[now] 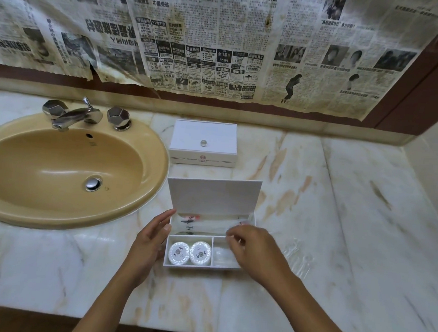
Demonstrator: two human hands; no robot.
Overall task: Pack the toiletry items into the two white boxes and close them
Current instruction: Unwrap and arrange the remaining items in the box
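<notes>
Open box (208, 243) sits at lower center with 2 round soaps (189, 252) inside. Left hand (150, 241) flat against its side, right hand (252, 249) pinching a clear packet (229, 232). Closed box (203, 142) behind.

— What can you read beyond the hands?

— The yellowed newspaper sheets (201, 38) pasted on the wall carry Chinese headlines; small ad boxes show "RM299" and "SDN BHD", the rest too fine to make out.

— And the closed white box with the clear knob (203, 142), straight past the fingertips?

— A red round emblem and one printed line on its front, too blurred to read.
</notes>
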